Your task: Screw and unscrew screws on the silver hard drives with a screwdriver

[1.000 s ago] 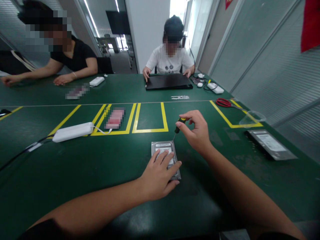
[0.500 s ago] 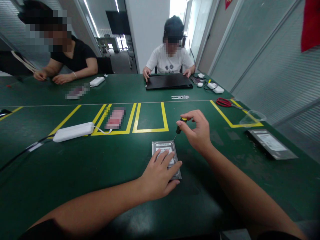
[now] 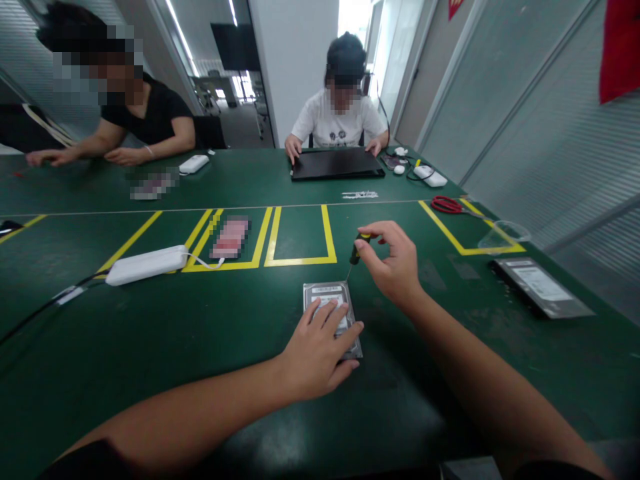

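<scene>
A silver hard drive (image 3: 325,291) with a white label lies flat on the green table, its near half covered by my left hand (image 3: 325,343). The fingers of that hand are spread across the drive's top, and the thumb rests by its near right corner. My right hand (image 3: 393,257) pinches the black-and-yellow handle of a screwdriver (image 3: 356,253) between thumb and fingers. The screwdriver leans a little, its thin shaft pointing down to the drive's far right corner. Whether the tip sits in a screw is too small to tell.
To the right lies a second hard drive (image 3: 543,283) on a bag, near a clear plastic piece (image 3: 503,235) and red-handled scissors (image 3: 447,205). At left, a white power bank (image 3: 147,265) is cabled to a phone (image 3: 231,238). Across the table, a person holds a black laptop (image 3: 340,165).
My hands, the hard drive and the screwdriver stay almost in place. The person at the far left has stretched one hand further left along the table.
</scene>
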